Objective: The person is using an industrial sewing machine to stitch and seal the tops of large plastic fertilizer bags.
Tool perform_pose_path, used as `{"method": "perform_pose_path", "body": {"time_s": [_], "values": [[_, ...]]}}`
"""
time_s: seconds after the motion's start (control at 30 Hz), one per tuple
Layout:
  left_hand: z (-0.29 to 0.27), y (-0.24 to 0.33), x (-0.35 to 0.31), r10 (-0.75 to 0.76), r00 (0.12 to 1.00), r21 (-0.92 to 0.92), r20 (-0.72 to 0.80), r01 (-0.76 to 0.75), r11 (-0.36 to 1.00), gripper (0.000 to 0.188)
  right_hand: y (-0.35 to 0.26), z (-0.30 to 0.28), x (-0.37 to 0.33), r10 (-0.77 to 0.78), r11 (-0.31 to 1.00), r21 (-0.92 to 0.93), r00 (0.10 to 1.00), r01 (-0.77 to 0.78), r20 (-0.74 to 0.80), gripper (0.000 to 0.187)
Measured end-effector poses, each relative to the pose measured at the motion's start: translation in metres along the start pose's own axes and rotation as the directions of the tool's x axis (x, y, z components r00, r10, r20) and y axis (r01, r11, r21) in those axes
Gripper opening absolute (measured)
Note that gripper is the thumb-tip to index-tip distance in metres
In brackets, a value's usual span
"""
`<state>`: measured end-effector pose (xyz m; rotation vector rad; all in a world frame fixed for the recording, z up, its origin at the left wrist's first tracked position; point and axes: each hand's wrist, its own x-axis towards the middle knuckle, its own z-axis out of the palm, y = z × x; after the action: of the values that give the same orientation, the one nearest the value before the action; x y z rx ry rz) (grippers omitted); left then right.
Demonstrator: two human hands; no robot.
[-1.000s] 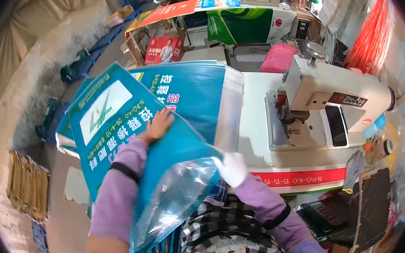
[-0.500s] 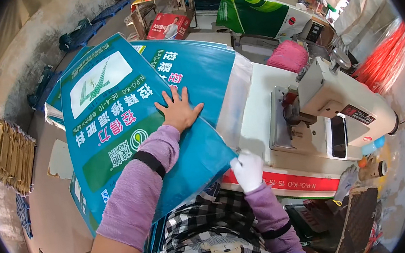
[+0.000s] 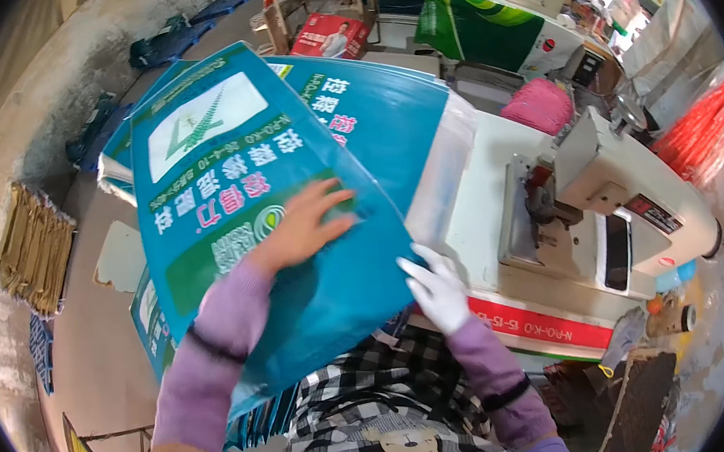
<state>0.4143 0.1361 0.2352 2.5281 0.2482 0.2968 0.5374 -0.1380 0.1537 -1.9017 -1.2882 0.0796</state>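
Note:
A flat teal printed bag lies aslant on top of a stack of similar teal bags, its near edge hanging toward my lap. My bare left hand rests on its middle with fingers stretched out, slightly smeared by motion. At the bag's right edge is my right hand in a white glove, its fingers apart and their tips at the bag's border. Purple sleeves with black bands cover both forearms. Right of the stack, a cream sewing machine stands on a white tabletop.
A pink cone of thread sits behind the machine, with red strands hanging at the right. Bundled brown sheets lean by the left wall. A red box and a second work table are at the back.
My left hand has slid nearer and to the left over the bag. The right hand's fingers have spread from a pinch at the bag's corner. The whole view has shifted slightly.

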Motion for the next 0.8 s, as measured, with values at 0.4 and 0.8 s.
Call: {"method": "perform_pose_path", "body": {"time_s": [0.4,0.8], "values": [[0.056,0.045,-0.345,-0.805,0.147,-0.415,-0.575,0.795,0.442,0.05,-0.095,0.033,0.008,-0.314,0.904,0.34,0.135,-0.261,0.94,0.036],[0.054,0.078,-0.314,-0.966,0.224,-0.98,-0.128,0.121,0.158,0.031,-0.118,-0.016,0.012,-0.484,0.762,-0.201,0.748,0.615,0.455,0.038]]}}
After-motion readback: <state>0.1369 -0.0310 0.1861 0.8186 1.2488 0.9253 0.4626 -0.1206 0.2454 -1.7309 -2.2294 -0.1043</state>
